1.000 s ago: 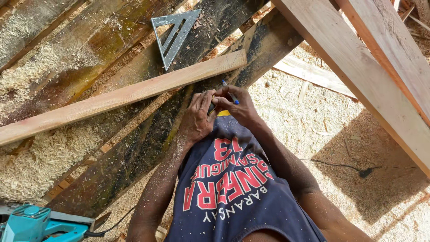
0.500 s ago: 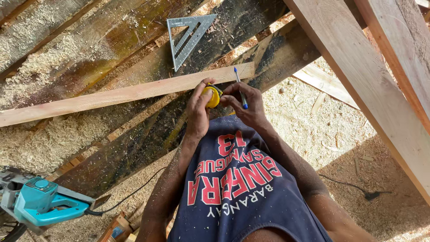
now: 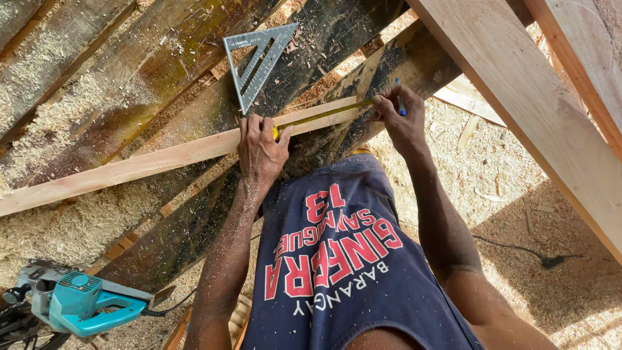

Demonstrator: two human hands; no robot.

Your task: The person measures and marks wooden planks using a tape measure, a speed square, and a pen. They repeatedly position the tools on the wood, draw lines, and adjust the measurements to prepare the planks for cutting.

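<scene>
Dark sawdusty planks [image 3: 162, 97] carry the pale wood strip [image 3: 129, 165] across the scene. Your left hand [image 3: 261, 146] clenches the yellow tape measure [image 3: 276, 131] on it; your right hand [image 3: 402, 116], farther right, pinches the tape's end and a blue pencil [image 3: 400, 104].

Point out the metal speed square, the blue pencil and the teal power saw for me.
metal speed square [image 3: 259, 55], head view, on its slotted middle.
blue pencil [image 3: 401, 107], head view, on its shaft beside the right hand's fingers.
teal power saw [image 3: 81, 303], head view, on its teal housing.
</scene>
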